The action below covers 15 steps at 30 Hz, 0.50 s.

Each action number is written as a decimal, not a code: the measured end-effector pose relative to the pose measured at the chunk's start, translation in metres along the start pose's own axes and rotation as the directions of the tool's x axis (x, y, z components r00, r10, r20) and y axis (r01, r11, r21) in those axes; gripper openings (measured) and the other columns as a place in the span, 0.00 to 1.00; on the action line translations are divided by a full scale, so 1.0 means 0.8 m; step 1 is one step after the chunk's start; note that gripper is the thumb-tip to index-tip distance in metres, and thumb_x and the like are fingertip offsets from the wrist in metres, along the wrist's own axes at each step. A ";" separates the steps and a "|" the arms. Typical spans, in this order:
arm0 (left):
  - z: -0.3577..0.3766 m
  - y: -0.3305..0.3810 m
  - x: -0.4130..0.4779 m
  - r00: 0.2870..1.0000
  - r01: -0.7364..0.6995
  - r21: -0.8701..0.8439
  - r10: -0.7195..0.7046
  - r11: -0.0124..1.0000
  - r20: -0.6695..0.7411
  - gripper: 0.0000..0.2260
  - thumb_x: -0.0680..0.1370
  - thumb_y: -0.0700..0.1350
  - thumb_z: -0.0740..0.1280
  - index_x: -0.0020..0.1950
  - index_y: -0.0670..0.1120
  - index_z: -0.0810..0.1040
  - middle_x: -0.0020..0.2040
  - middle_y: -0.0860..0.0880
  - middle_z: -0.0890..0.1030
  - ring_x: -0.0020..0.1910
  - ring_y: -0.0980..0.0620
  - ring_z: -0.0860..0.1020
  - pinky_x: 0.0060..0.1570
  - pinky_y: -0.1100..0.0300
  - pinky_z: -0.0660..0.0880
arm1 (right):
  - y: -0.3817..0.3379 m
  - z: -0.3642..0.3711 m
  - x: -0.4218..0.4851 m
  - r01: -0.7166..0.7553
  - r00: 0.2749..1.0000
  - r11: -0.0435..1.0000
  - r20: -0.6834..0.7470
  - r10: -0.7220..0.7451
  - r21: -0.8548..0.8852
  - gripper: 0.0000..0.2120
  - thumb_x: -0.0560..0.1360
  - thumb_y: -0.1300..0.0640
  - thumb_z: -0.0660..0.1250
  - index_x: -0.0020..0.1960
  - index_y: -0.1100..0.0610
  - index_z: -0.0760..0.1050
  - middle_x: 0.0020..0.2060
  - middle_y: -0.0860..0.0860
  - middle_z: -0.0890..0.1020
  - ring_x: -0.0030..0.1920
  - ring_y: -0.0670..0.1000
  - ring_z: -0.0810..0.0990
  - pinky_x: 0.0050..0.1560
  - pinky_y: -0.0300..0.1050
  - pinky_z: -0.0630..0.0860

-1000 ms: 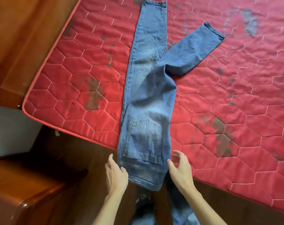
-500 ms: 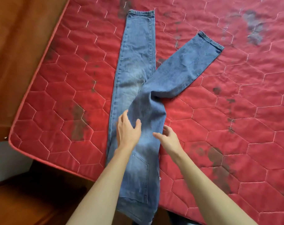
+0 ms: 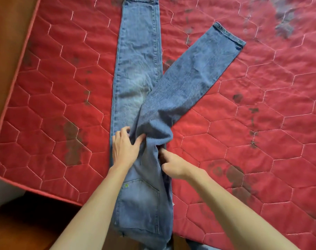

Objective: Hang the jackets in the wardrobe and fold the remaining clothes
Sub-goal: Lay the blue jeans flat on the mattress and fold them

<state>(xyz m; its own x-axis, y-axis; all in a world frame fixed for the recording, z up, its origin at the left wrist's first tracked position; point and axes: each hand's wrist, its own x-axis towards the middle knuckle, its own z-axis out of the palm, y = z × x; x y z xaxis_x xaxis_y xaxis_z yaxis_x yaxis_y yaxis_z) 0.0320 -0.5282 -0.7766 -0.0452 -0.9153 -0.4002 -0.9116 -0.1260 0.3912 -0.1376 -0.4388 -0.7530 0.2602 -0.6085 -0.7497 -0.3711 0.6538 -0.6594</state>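
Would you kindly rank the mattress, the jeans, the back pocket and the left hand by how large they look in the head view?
Largest to smallest, as they look:
1. mattress
2. jeans
3. back pocket
4. left hand, only somewhat smaller than the pocket; both lie near the camera, so this last step is less sure.

Domestic bedroom. A bare red quilted mattress (image 3: pixel 262 127), stained in dark patches, fills most of the view, with a brown wooden panel (image 3: pixel 7 37) running along its left edge and more brown wood (image 3: pixel 27 226) below its near corner. Jeans (image 3: pixel 139 51) lie spread flat on the mattress, as clothes are laid out at home
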 end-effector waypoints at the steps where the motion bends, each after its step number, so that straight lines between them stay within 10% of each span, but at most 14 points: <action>1: -0.003 0.001 0.003 1.000 -0.004 0.041 0.004 0.999 0.000 0.23 0.75 0.62 0.69 0.59 0.46 0.75 0.53 0.43 0.78 0.56 0.40 0.73 0.58 0.46 0.70 | 0.007 0.000 -0.002 -0.009 0.998 0.993 0.058 0.016 -0.118 0.19 0.70 0.66 0.57 0.59 0.54 0.71 0.60 0.55 0.80 0.59 0.57 0.77 0.54 0.46 0.73; 5: -0.010 -0.003 0.017 0.998 0.023 0.055 -0.026 0.998 0.063 0.16 0.76 0.60 0.69 0.42 0.48 0.74 0.43 0.42 0.81 0.49 0.38 0.77 0.51 0.46 0.71 | 0.031 -0.012 -0.040 0.012 0.991 0.940 0.133 0.036 -0.341 0.17 0.66 0.67 0.56 0.46 0.53 0.77 0.40 0.50 0.80 0.45 0.56 0.75 0.42 0.44 0.66; 9: -0.032 -0.010 0.029 0.995 0.090 -0.148 -0.083 0.985 0.047 0.14 0.78 0.53 0.70 0.39 0.47 0.72 0.40 0.44 0.79 0.43 0.42 0.76 0.42 0.54 0.65 | 0.075 -0.044 -0.079 -0.081 0.991 0.963 -0.125 0.050 -0.256 0.14 0.58 0.63 0.53 0.34 0.48 0.73 0.32 0.48 0.80 0.40 0.55 0.79 0.42 0.48 0.72; 15: -0.036 -0.013 0.037 0.976 0.165 -0.325 -0.106 0.931 0.191 0.17 0.77 0.56 0.70 0.44 0.42 0.78 0.33 0.43 0.79 0.33 0.50 0.74 0.36 0.54 0.68 | 0.072 -0.039 -0.077 -0.125 0.946 0.989 -0.311 0.093 -0.084 0.15 0.69 0.61 0.63 0.48 0.43 0.79 0.39 0.46 0.85 0.42 0.47 0.81 0.48 0.45 0.76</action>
<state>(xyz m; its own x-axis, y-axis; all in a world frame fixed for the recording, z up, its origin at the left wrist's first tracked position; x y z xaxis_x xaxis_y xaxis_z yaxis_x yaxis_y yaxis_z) 0.0524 -0.5649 -0.7685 -0.0251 -0.8070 -0.5901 -0.7234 -0.3927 0.5678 -0.2029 -0.3779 -0.7428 -0.0653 -0.6547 -0.7531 -0.4743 0.6843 -0.5538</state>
